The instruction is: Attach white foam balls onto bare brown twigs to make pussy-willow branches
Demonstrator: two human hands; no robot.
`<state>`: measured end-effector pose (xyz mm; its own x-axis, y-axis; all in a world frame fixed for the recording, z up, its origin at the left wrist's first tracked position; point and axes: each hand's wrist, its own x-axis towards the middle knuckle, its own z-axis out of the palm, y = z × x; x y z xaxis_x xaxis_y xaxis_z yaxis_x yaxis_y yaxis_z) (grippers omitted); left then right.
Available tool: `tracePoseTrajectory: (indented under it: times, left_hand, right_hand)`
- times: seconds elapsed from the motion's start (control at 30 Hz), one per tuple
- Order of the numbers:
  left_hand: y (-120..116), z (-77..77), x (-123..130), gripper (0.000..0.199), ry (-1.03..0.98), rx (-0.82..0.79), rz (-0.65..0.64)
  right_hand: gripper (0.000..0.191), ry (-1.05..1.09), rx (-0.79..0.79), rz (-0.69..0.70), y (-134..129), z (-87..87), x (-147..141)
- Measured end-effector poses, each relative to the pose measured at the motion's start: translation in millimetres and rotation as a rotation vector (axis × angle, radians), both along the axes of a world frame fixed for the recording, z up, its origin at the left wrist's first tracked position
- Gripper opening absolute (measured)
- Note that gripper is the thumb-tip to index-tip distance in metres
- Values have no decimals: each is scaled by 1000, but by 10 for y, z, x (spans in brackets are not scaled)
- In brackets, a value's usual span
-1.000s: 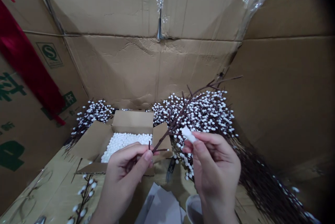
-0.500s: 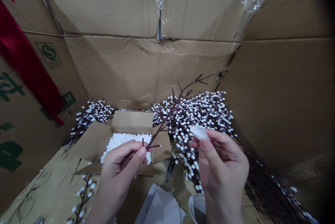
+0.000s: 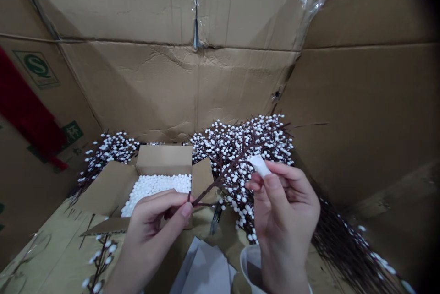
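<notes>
My left hand (image 3: pixel 156 230) is closed, pinching the lower end of a bare brown artificial twig (image 3: pixel 220 179). The twig slants up and away to the right, with short side stems. To its right, my right hand (image 3: pixel 285 216) is closed on a small white tube-like piece (image 3: pixel 260 166), held between thumb and fingers; exactly what it is I cannot tell. The white piece appears near the twig's side stems, but whether they touch is unclear. Behind my left hand stands an open cardboard box (image 3: pixel 164 159) holding many small white foam balls (image 3: pixel 156 188).
Piles of berry branches (image 3: pixel 240 143) lie behind and to the right, with dark stems (image 3: pixel 343 248) at the right. Another berry sprig (image 3: pixel 99 264), white paper sheets (image 3: pixel 206 269), a dark pen-like item (image 3: pixel 216 218) and a white cup-like container (image 3: pixel 250 262) lie near. Cardboard walls (image 3: pixel 144 83) enclose the surface.
The twig has tilted lower and further right, its side stems coming closer to the white piece. The white piece has turned more upright. The whole view has shifted slightly to the right.
</notes>
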<state>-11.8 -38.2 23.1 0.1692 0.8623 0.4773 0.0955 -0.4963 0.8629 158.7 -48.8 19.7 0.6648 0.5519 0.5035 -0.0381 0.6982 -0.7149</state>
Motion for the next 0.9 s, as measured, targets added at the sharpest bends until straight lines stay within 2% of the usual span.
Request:
tracePoseTrajectory:
  times: [0.13,0.37,0.53,0.67,0.8,0.9]
  left_hand:
    - [-3,-27,-11,19,1,2,45]
    - [6,-56,-44,26,9,-45,13]
    - [42,-35,-49,28,15,-55,-3]
    - [103,-30,-61,24,44,-79,-44]
    - [153,-37,-65,32,132,-23,-122]
    - [168,-45,-57,33,153,15,-134]
  right_hand:
    - [12,-11,1,33,9,-23,1]
    - [17,-81,-22,104,-25,-51,22]
    - [20,-1,19,56,-3,-27,34]
    - [13,115,33,34,58,6,71]
    - [9,226,37,84,75,53,128]
    - [12,273,29,127,59,76,161]
